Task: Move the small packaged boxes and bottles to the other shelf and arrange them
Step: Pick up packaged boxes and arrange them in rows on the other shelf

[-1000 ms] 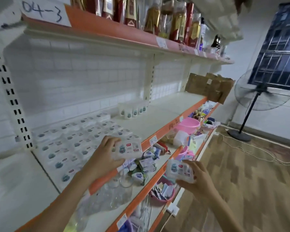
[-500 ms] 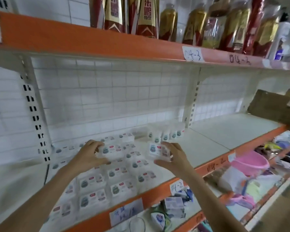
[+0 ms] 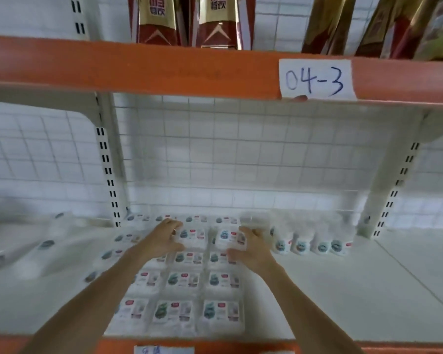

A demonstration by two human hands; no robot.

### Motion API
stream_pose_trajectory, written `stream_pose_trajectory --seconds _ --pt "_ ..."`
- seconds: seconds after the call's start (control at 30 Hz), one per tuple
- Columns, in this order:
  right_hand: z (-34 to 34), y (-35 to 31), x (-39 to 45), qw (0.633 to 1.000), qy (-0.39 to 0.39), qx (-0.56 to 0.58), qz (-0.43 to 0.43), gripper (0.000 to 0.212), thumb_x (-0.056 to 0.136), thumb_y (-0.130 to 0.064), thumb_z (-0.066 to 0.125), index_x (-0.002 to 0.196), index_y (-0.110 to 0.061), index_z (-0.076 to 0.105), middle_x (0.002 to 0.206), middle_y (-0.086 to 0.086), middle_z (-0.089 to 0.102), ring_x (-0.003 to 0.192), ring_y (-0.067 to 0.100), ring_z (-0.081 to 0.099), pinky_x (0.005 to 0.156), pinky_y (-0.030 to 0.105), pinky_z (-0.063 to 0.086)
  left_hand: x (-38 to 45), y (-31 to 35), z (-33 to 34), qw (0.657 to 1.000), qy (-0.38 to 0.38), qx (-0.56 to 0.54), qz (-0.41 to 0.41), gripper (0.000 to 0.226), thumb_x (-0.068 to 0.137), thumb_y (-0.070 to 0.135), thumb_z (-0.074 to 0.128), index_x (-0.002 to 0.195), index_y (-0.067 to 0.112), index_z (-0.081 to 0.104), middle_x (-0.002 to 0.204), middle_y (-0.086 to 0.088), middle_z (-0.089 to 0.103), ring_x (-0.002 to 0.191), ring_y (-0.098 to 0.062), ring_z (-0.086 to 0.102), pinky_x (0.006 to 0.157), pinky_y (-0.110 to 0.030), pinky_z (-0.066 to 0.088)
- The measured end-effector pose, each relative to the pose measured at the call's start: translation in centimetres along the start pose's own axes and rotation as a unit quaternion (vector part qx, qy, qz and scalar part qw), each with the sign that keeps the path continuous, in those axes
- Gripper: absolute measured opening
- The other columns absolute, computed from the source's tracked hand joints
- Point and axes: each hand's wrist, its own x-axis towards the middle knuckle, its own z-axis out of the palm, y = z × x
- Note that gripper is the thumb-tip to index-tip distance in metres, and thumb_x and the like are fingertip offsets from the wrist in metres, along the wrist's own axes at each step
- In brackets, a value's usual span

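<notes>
I saw my left hand (image 3: 164, 238) curled on a small box (image 3: 192, 235) and my right hand (image 3: 251, 251) gripping another box (image 3: 228, 237), both near the back of the shelf (image 3: 343, 290); small bottles (image 3: 312, 244) stood just right of my right hand.

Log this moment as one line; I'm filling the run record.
left hand: holds box | right hand: holds second box | both over box rows on shelf | small bottles right
</notes>
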Motion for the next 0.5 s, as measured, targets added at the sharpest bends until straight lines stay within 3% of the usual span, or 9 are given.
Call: stream_pose_trajectory --seconds 0.07,0.17,0.23,0.3,0.37,0.4,0.5 --pt "0.4 -0.1 0.8 1.000 0.004 0.018 -0.002 0.084 0.081 -0.031 0.070 0.146 -0.019 0.018 0.144 0.007 0.024 0.130 0.023 0.034 0.101 0.028 0.035 0.3 0.1 0.3 1.000 0.006 -0.021 -0.015 0.067 0.083 0.024 0.068 0.139 0.009 0.034 0.139 -0.005 0.035 0.121 -0.019 0.041 0.096 -0.023 0.033" --pt "1.0 0.2 1.2 0.998 0.005 0.057 -0.023 0.082 0.079 -0.031 0.071 0.143 -0.021 0.022 0.139 0.007 0.026 0.125 0.022 0.038 0.100 0.030 0.039 0.5 0.0 1.2 0.993 0.021 -0.108 -0.033 0.063 0.082 0.013 0.068 0.136 0.003 0.035 0.133 -0.008 0.039 0.108 -0.016 0.042 0.093 -0.025 0.036" --pt "1.2 0.6 1.3 0.995 0.010 0.098 -0.013 0.076 0.079 -0.031 0.071 0.141 -0.019 0.029 0.137 0.005 0.032 0.121 0.021 0.043 0.099 0.032 0.044 0.5 -0.4 1.8 0.984 0.039 -0.167 -0.042 0.068 0.080 0.008 0.069 0.138 0.004 0.033 0.142 -0.012 0.036 0.119 -0.021 0.044 0.099 -0.028 0.035" --pt "1.3 1.1 1.5 0.988 0.024 0.154 0.007 0.064 0.080 -0.025 0.071 0.134 -0.016 0.039 0.128 0.001 0.046 0.106 0.013 0.056 0.083 0.026 0.053 0.4 -0.6 2.2 0.980 0.050 -0.187 -0.045 0.071 0.078 0.013 0.072 0.138 0.006 0.034 0.143 -0.011 0.036 0.126 -0.024 0.042 0.103 -0.030 0.035" --pt "1.2 1.2 1.4 0.979 0.019 0.202 0.010 0.045 0.080 -0.016 0.071 0.119 -0.016 0.048 0.103 -0.009 0.059 0.074 -0.004 0.063 0.058 0.011 0.048 0.3 -0.7 2.4 0.980 0.055 -0.187 -0.044 0.075 0.073 0.025 0.075 0.136 0.005 0.038 0.134 -0.009 0.043 0.120 -0.022 0.045 0.102 -0.032 0.035" --pt "1.4 1.5 1.7 0.977 0.017 0.213 0.010 0.043 0.080 -0.013 0.072 0.116 -0.016 0.049 0.097 -0.011 0.061 0.067 -0.006 0.063 0.053 0.009 0.046 0.3 -0.7 2.6 0.979 0.057 -0.190 -0.042 0.078 0.071 0.028 0.075 0.135 0.005 0.039 0.130 -0.007 0.045 0.118 -0.022 0.045 0.102 -0.033 0.035" --pt "1.7 1.5 1.6 0.972 0.024 0.234 0.009 0.041 0.079 -0.014 0.073 0.112 -0.017 0.048 0.099 -0.007 0.064 0.075 -0.001 0.062 0.055 0.009 0.046 0.2 -1.0 2.9 0.977 0.063 -0.203 -0.033 0.070 0.077 0.019 0.072 0.137 0.010 0.038 0.132 -0.003 0.043 0.122 -0.019 0.044 0.105 -0.032 0.036"
